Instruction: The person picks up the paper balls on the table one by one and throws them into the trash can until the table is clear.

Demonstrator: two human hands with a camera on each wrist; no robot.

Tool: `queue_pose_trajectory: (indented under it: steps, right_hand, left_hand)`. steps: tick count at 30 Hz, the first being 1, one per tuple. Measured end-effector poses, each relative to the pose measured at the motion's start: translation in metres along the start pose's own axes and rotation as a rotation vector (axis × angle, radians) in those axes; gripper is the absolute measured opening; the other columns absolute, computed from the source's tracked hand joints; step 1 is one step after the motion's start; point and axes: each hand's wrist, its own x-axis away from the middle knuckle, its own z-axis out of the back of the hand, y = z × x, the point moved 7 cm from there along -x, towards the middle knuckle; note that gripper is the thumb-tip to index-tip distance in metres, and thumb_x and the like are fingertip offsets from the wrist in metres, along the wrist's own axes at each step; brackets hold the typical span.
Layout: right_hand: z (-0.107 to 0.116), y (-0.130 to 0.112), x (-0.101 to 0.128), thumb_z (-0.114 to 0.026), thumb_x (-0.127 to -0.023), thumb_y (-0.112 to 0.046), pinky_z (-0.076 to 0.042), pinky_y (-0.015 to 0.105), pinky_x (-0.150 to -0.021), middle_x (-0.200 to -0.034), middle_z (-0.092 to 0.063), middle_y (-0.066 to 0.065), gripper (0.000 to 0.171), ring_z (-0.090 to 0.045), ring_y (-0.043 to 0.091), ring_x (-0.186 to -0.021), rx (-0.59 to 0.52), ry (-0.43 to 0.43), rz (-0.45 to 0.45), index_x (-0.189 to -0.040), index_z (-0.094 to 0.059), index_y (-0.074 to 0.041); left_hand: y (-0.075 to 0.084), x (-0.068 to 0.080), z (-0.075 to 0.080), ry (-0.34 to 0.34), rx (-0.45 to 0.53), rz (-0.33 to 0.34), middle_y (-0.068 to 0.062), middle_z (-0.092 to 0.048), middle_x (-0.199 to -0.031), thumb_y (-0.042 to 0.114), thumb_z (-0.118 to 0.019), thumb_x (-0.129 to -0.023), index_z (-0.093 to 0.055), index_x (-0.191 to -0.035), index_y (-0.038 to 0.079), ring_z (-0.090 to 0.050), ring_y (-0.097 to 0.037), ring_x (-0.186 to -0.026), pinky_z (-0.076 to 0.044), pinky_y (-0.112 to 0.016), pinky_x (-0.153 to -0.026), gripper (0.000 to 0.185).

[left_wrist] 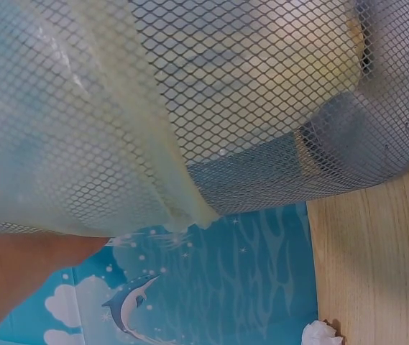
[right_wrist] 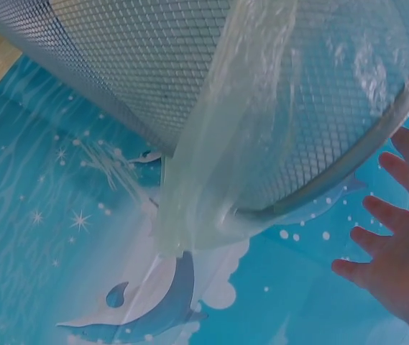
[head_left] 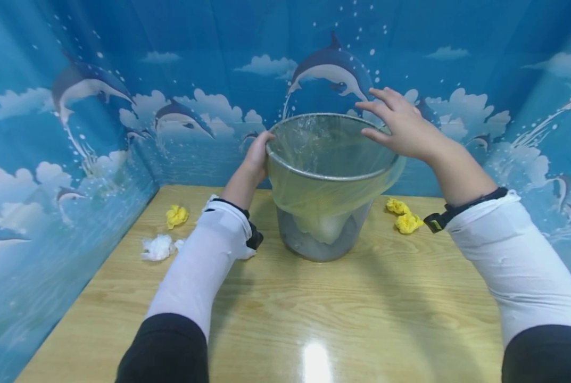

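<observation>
A grey wire-mesh trash bin point(head_left: 292, 234) stands on the wooden table. A thin, pale yellow plastic bag point(head_left: 333, 197) lines it and is folded out over the rim, draping down the outside. My left hand point(head_left: 258, 154) grips the rim at the left, thumb on top; its other fingers are mostly hidden by the bin and bag. Over the right part of the rim hovers my right hand point(head_left: 402, 125), fingers spread and holding nothing. In the right wrist view, the right hand point(right_wrist: 398, 244) is beside the metal rim, near the overhanging bag point(right_wrist: 218, 180).
Crumpled yellow paper point(head_left: 176, 216) and crumpled white paper point(head_left: 158, 248) lie left of the bin. Two yellow crumpled pieces point(head_left: 408, 222) lie to its right. A blue curtain point(head_left: 247, 42) printed with dolphins encloses the table point(head_left: 362, 319) at the back and sides.
</observation>
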Motion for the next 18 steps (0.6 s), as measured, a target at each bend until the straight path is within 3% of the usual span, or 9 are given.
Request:
queue_pose_trajectory:
  steps: [4, 10, 18]
  right_hand:
    - [0.001, 0.009, 0.003, -0.047, -0.102, -0.030, -0.003, 0.067, -0.113, -0.163, -0.002, 0.015, 0.059, 0.005, 0.039, -0.149, -0.036, -0.013, -0.032, -0.154, -0.025, -0.016]
    - [0.000, 0.024, 0.010, -0.046, -0.102, -0.031, -0.002, 0.068, -0.112, -0.163, 0.002, 0.015, 0.060, 0.007, 0.041, -0.148, -0.056, -0.014, -0.076, -0.155, -0.022, -0.017]
    - [0.005, 0.048, 0.020, -0.043, -0.102, -0.037, 0.001, 0.071, -0.110, -0.162, 0.009, 0.014, 0.066, 0.012, 0.040, -0.147, -0.012, 0.012, -0.170, -0.157, -0.011, -0.019]
  left_hand:
    - [0.000, 0.000, -0.001, -0.006, 0.003, -0.005, -0.001, -0.049, -0.085, 0.026, -0.037, -0.101, -0.047, -0.093, 0.013, -0.047, -0.012, -0.067, -0.041, -0.028, -0.075, 0.018]
    - [-0.002, 0.000, 0.000, -0.001, 0.003, 0.003, -0.001, -0.050, -0.101, 0.025, -0.037, -0.101, -0.049, -0.110, 0.014, -0.049, -0.015, -0.080, -0.041, -0.027, -0.077, 0.019]
    - [0.000, -0.001, 0.002, 0.004, 0.005, 0.004, 0.000, -0.049, -0.101, 0.026, -0.037, -0.101, -0.048, -0.107, 0.014, -0.048, -0.014, -0.081, -0.041, -0.027, -0.078, 0.017]
